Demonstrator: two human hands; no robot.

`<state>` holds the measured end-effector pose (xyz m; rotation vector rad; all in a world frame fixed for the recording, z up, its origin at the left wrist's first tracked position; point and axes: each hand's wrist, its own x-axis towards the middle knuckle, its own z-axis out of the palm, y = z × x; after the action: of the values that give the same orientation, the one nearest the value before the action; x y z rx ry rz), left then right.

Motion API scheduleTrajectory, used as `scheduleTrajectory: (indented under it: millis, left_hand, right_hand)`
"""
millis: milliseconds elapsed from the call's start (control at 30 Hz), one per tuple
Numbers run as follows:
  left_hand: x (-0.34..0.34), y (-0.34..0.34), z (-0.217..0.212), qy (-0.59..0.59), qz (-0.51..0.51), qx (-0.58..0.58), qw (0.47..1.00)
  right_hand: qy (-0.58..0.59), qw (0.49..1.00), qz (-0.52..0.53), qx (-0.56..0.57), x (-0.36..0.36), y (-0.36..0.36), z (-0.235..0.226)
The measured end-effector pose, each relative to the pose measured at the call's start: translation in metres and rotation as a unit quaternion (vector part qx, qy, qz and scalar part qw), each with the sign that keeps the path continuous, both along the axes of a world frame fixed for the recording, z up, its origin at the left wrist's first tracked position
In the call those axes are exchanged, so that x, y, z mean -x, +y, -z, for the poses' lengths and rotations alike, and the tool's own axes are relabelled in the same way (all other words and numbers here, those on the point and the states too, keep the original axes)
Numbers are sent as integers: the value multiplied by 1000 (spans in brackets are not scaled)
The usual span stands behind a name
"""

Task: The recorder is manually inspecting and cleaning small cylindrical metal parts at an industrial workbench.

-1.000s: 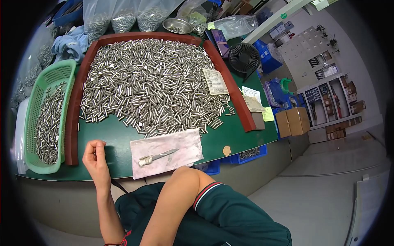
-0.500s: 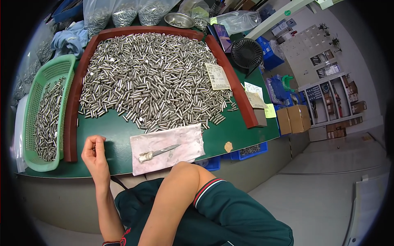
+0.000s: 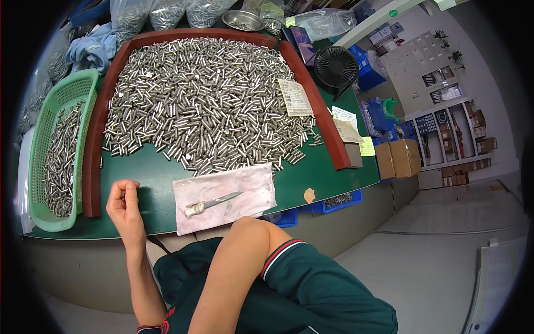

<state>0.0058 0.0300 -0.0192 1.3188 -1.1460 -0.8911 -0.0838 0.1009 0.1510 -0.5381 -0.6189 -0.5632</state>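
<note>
Left hand fingers pinched together, contents unclear, near green basket; right hand hidden; keep pinch steady.

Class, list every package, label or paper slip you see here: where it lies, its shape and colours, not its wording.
Pale rectangular printed paper slip: on the metal pins, right side.
White paper sheets: table's right edge.
Small yellow note: beside them.
Brown cardboard boxes: floor, right.
Clear plastic bags: behind tray.
</note>
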Motion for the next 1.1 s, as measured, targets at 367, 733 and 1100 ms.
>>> scheduleTrajectory:
  millis: [367, 733, 1100]
  left_hand:
    - [9, -1, -7, 13, -11, 7, 1000]
    - [9, 0, -11, -1, 4, 10, 1000]
    - [9, -2, -7, -2, 5, 7, 1000]
  right_hand:
    - [225, 933, 218, 177, 46, -26, 65]
    - [549, 328, 613, 464, 112, -44, 131]
    - [577, 303, 563, 508, 110, -48, 141]
